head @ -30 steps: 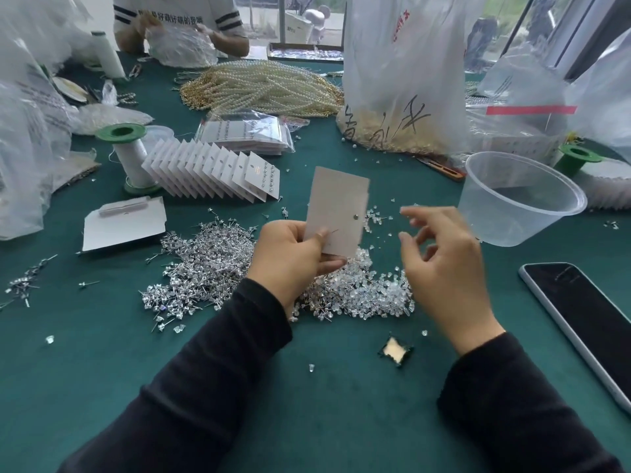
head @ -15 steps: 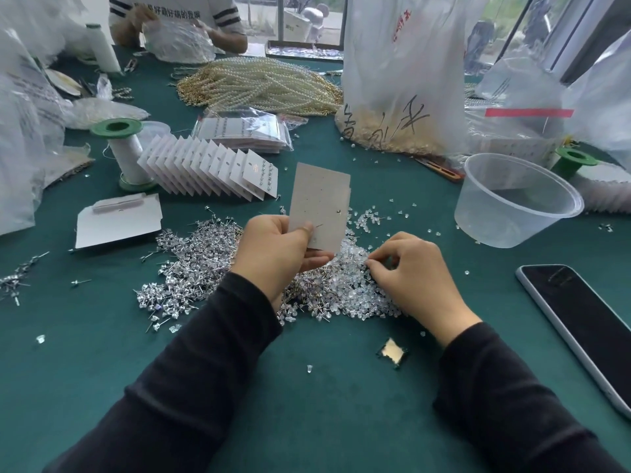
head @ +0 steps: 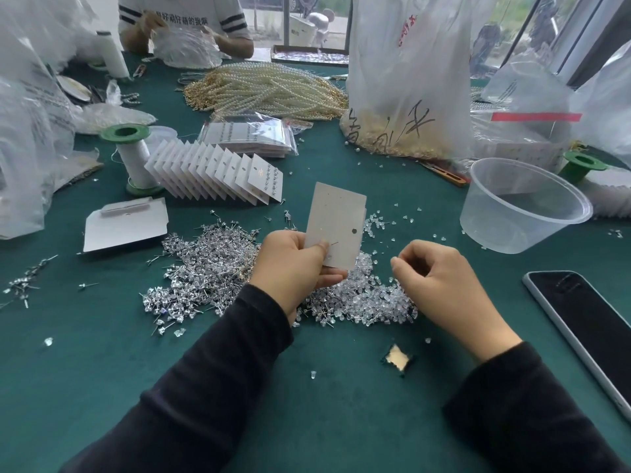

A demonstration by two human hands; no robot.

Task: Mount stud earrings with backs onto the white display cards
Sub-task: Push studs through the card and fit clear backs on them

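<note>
Okay, clear tub [head: 522, 206] sits beyond my right hand [head: 440, 281], contents unclear; the white bag [head: 406, 97] behind it holds gold bits. A phone [head: 587, 322] lies right of that hand. The stud pile [head: 211, 268] and clear backs [head: 368, 302] spread under both hands on the surface [head: 102, 353]. My left hand [head: 290, 268] grips the display card [head: 336, 220] upright. The right hand's fingertips are pinched together, can't tell on what.

We are wearing plain black long sleeves, left sleeve [head: 205, 387] at lower left of the frame, right sleeve [head: 532, 414] at lower right, leaving left hand [head: 290, 264] and right hand [head: 444, 285] bare.
</note>
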